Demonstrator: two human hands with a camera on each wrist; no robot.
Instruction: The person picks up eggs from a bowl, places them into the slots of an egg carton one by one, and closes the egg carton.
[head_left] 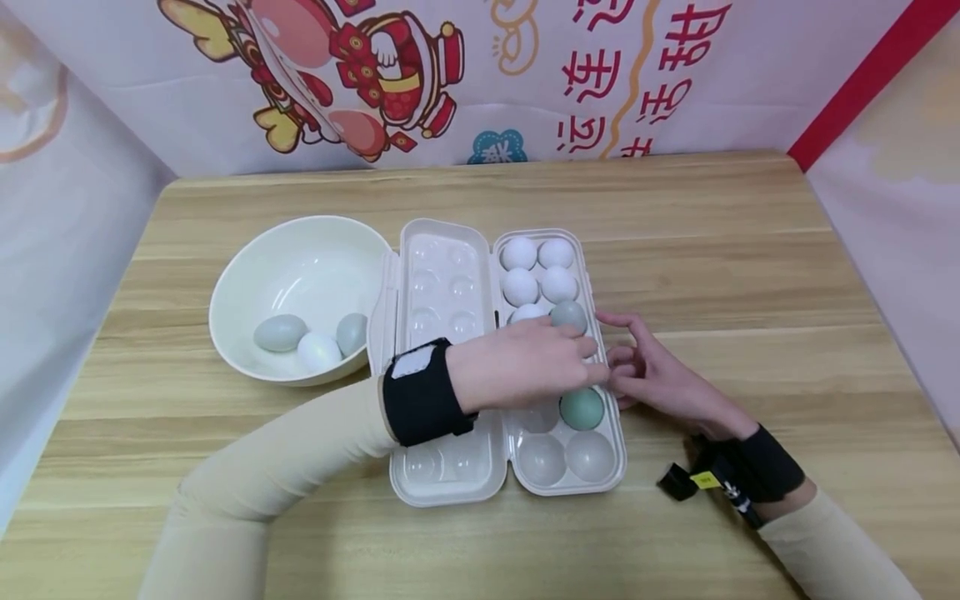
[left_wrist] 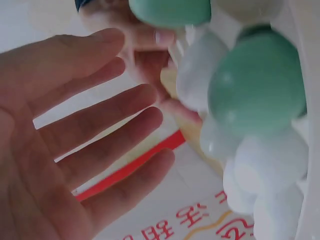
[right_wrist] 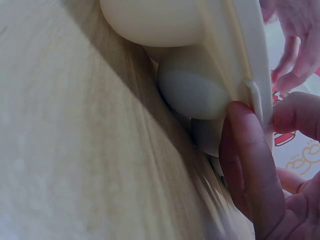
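Note:
A white plastic egg carton (head_left: 591,457) lies unfolded on the table, its dimpled lid (head_left: 442,287) to the left. White eggs (head_left: 520,287) sit in its far cups, with a grey-blue egg (head_left: 568,317) and a green egg (head_left: 582,409) nearer. My left hand (head_left: 525,362) is over the middle cups and hides some of them. In the left wrist view its fingers (left_wrist: 115,105) are straight and spread, with nothing held, beside a green egg (left_wrist: 257,82). My right hand (head_left: 663,383) pinches the carton's right rim, one finger (right_wrist: 250,150) against the side.
A white bowl (head_left: 322,242) stands left of the lid and partly touches it. Inside are a grey egg (head_left: 281,332), a white egg (head_left: 318,352) and another grey egg (head_left: 352,333). A printed cloth (head_left: 480,83) hangs behind the wooden table (head_left: 712,233).

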